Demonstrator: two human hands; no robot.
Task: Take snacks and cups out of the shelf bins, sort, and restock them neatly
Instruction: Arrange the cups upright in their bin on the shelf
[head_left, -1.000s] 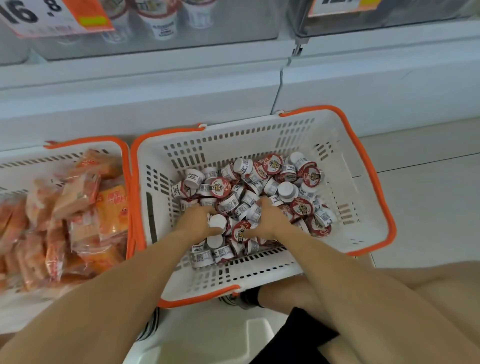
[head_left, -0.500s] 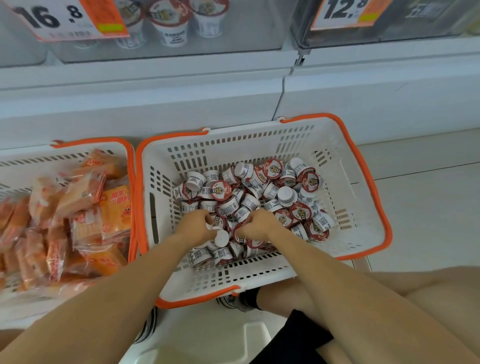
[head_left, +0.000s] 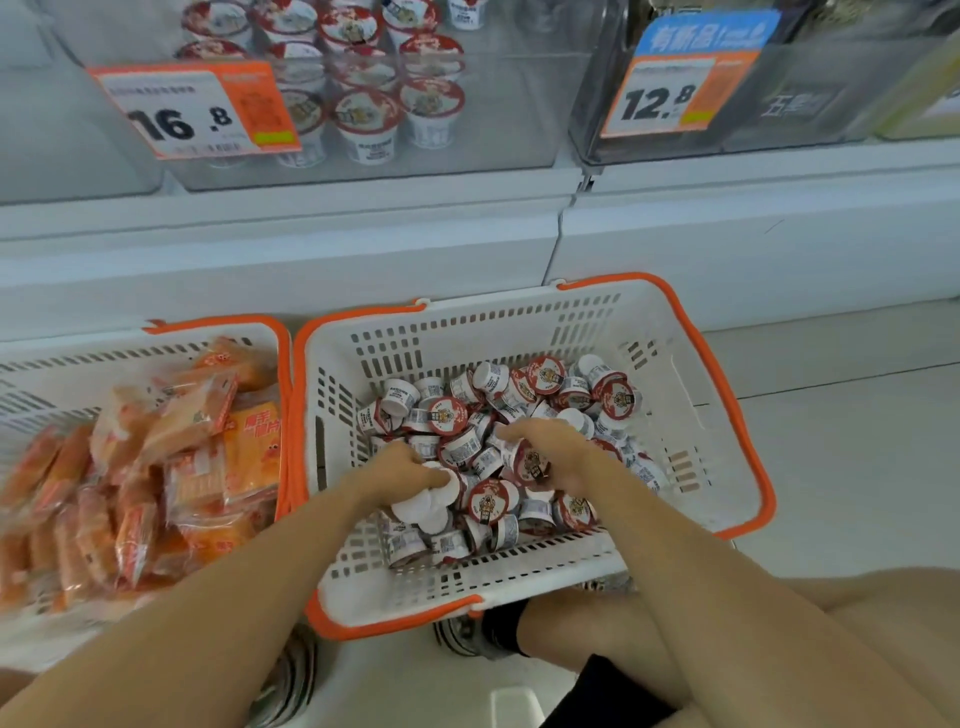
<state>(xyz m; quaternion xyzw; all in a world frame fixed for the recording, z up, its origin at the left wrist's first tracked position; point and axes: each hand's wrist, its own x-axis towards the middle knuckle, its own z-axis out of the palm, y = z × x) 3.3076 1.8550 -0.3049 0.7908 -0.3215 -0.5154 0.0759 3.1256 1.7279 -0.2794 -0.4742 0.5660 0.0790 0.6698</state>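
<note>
The left hand (head_left: 400, 470) is curled over a small cluster of white cups (head_left: 426, 501), gripping them at the near-left part of the pile. The right hand (head_left: 556, 449) has its fingers curled round a red-lidded cup (head_left: 532, 464) near the middle of the pile. Both hands sit low inside the white basket (head_left: 691, 415), whose orange rim runs round all four sides. The heap of small cups (head_left: 519, 395) fills the basket's middle and near part; bare floor of the basket shows along the far wall and at the right side. Just left, touching rim to rim, a second basket (head_left: 78, 358) holds orange snack packets (head_left: 171, 447), piled up to its right edge. Beyond both baskets rises the white shelf base, and above it a clear shelf bin (head_left: 493, 130) with rows of upright cups (head_left: 363, 114) at its left part and open space to their right. Price tags (head_left: 192, 111) hang on the bin fronts.
</note>
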